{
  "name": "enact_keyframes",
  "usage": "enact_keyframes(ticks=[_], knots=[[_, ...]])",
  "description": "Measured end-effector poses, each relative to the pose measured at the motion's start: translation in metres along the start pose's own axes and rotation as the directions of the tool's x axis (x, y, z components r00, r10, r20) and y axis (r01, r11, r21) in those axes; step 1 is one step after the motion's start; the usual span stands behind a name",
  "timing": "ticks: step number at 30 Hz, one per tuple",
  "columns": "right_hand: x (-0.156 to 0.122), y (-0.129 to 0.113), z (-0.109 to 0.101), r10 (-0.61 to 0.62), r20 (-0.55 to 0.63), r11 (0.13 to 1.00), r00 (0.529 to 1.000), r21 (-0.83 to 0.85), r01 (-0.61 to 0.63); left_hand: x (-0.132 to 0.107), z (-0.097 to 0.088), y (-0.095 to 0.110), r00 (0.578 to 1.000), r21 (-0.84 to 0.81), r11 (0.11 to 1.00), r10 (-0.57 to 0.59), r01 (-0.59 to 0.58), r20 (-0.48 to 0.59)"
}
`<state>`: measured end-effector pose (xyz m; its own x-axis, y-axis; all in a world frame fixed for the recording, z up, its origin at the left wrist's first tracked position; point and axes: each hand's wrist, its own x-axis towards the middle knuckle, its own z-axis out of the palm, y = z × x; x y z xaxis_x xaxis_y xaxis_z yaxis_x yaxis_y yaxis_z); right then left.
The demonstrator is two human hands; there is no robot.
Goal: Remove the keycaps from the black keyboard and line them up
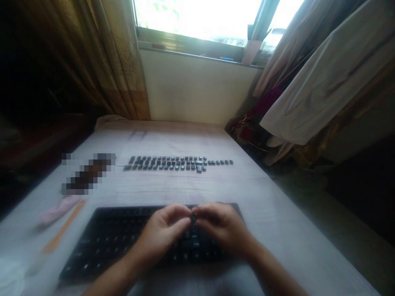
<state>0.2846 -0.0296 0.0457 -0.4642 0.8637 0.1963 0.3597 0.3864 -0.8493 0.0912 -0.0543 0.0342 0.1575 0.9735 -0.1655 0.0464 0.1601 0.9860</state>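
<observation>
A black keyboard lies flat on the cloth-covered table, partly hidden by my hands and forearms. My left hand is over its middle, thumb and forefinger pinched. Facing it, my right hand pinches too, so the fingertips of both almost meet. Between them shows a small dark piece that looks like a keycap; blur hides its detail. Beyond the keyboard, several loose keycaps lie in neat rows, with a thinner row trailing to the right.
On the left lie an orange-handled brush, a pink cloth and a pixelated dark object. A pale cloth covers the table. Behind it are a wall and window, a curtain and hanging clothes.
</observation>
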Motion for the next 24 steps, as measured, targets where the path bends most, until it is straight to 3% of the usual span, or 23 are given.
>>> enact_keyframes(ticks=[5,10,15,19,22,24], knots=[[0.000,-0.002,0.001,0.067,-0.051,0.997,0.996,-0.027,-0.068,0.001,-0.001,-0.002,0.998,-0.039,0.998,-0.052,0.053,0.026],[0.001,-0.001,0.002,-0.021,-0.039,0.998,0.999,-0.060,0.019,0.001,0.000,0.000,0.999,-0.064,0.997,-0.046,0.045,-0.004],[0.002,-0.003,0.006,-0.092,-0.036,0.975,0.995,-0.207,0.083,0.002,0.000,-0.002,0.999,-0.065,0.997,-0.037,0.035,-0.026],[0.013,-0.001,-0.005,-0.114,0.011,0.951,0.993,-0.290,0.112,0.004,-0.006,-0.011,0.999,-0.012,1.000,-0.024,0.023,-0.031],[0.037,0.016,-0.031,-0.033,-0.042,0.935,0.999,-0.354,0.016,0.008,-0.017,-0.020,0.994,0.080,0.997,-0.002,0.011,-0.111],[0.059,0.035,-0.052,0.112,-0.190,0.895,0.975,-0.406,-0.182,0.012,-0.026,-0.024,0.992,0.154,0.988,0.024,-0.005,-0.122]])
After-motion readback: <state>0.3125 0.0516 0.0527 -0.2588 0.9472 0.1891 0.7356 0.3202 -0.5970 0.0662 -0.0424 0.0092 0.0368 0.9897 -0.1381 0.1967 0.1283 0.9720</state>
